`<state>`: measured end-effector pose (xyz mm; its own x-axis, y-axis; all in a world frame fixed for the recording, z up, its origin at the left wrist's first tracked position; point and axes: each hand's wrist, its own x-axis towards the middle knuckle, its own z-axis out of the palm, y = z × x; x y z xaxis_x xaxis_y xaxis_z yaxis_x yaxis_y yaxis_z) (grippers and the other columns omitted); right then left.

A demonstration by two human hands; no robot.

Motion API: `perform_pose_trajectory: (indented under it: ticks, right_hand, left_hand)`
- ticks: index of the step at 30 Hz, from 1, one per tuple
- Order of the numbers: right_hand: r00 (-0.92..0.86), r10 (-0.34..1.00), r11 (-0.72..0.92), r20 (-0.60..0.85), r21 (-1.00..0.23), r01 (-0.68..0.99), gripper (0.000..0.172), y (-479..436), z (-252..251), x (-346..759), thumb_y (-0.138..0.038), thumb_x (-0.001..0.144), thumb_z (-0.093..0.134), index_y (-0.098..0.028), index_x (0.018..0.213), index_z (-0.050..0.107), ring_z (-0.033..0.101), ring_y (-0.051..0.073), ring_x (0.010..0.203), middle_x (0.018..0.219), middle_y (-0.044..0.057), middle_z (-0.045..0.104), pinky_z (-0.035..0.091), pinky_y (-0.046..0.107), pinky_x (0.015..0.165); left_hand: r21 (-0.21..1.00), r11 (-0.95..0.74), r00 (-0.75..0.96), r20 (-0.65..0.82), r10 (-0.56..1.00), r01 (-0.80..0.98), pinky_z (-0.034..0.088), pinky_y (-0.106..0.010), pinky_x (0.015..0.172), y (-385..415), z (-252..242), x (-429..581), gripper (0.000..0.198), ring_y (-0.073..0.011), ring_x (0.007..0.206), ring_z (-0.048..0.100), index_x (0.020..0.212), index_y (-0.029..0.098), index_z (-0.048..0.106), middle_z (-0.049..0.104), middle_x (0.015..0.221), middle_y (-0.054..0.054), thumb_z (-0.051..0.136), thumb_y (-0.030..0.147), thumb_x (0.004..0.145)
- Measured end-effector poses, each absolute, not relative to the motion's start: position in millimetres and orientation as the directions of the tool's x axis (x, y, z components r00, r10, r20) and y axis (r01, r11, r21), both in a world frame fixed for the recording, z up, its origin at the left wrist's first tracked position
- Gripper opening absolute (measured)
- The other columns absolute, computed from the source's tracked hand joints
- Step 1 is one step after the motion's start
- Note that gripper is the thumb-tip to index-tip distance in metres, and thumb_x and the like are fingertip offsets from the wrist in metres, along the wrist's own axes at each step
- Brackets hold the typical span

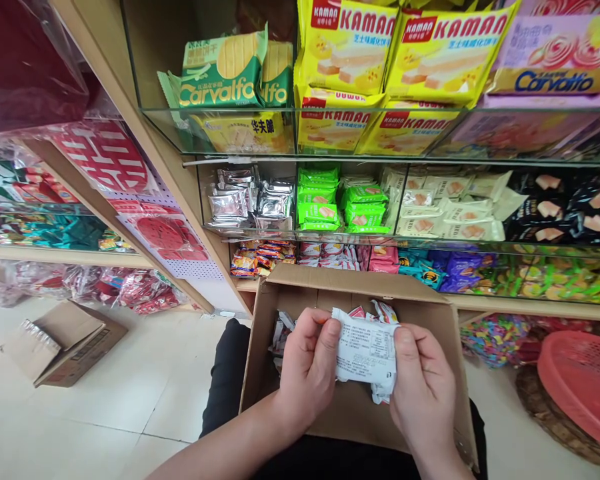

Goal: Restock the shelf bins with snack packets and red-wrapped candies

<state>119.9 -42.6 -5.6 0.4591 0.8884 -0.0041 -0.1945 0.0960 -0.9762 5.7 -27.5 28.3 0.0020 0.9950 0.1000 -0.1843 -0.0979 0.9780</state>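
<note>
One white packet [366,352] is pinched at its ends by the curled left hand [306,363] and right hand [426,380]; its print [356,337] is best held flat and uncovered.

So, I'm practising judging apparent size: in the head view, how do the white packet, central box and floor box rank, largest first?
1. Central box
2. Floor box
3. White packet, smallest even though it appears nearer the camera than the floor box
</note>
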Motion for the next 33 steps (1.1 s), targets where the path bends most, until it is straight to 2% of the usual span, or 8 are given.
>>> perform_pose_trajectory:
  ticks: [13, 33]
  right_hand:
    - [0.426, 0.904, 0.093, -0.018, -0.967, -0.238, 0.023, -41.3, -1.4, 120.8, -0.041, 0.076, 0.051, -0.019, 0.082, 0.052, 0.053, 0.012, 0.057, 0.069, 0.001, 0.055, 0.043, 0.021, 0.047]
    - [0.413, 0.909, 0.062, -0.056, -0.961, -0.269, 0.022, -40.1, -7.8, 119.3, -0.039, 0.078, 0.049, -0.018, 0.083, 0.05, 0.055, 0.014, 0.064, 0.079, 0.004, 0.058, 0.044, 0.022, 0.05]
  left_hand:
    - [0.974, -0.114, -0.009, 0.114, 0.993, -0.198, 0.034, -0.015, 0.044, -26.0, 31.8, 7.4, 0.019, -0.0062, 0.05, 0.043, 0.074, 0.018, 0.048, 0.051, 0.06, 0.003, 0.046, 0.036, 0.08]
    - [0.968, -0.077, -0.011, 0.076, 0.997, -0.237, 0.034, -0.014, 0.044, -24.2, 29.7, 9.1, 0.02, -0.0053, 0.049, 0.04, 0.072, 0.017, 0.046, 0.047, 0.058, 0.004, 0.047, 0.036, 0.079]
